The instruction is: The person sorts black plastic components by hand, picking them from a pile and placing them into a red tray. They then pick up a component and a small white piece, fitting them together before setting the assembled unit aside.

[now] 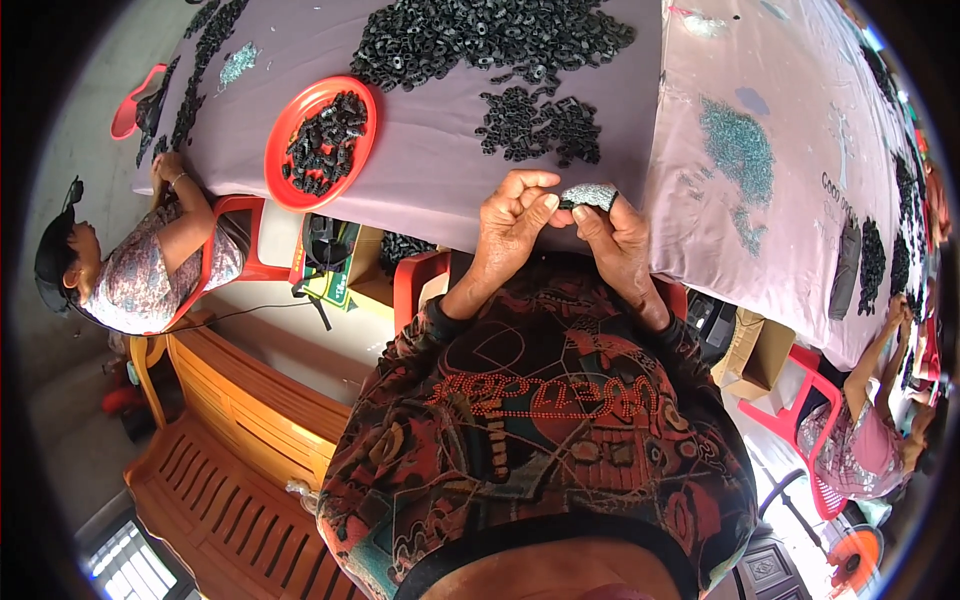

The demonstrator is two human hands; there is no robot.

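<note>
hands: both pinching a glittery piece [588, 194] | left hand [512, 222] fingers curling; right hand [612, 232] steadying it over the desk [440, 160] | black parts [495, 40] lying beyond

Soft daylight fills the room, bright and even across the mauve tablecloth [450, 170], with no hard shadows on it. The far right side glares almost white, washing out the cloth's edge there. A black ring closes in the round fisheye view, and the table's straight edges curve strongly toward it. The middle is sharp; the orange bench [240, 450] at lower left sits dimmer, and detail smears near the rim.
</note>
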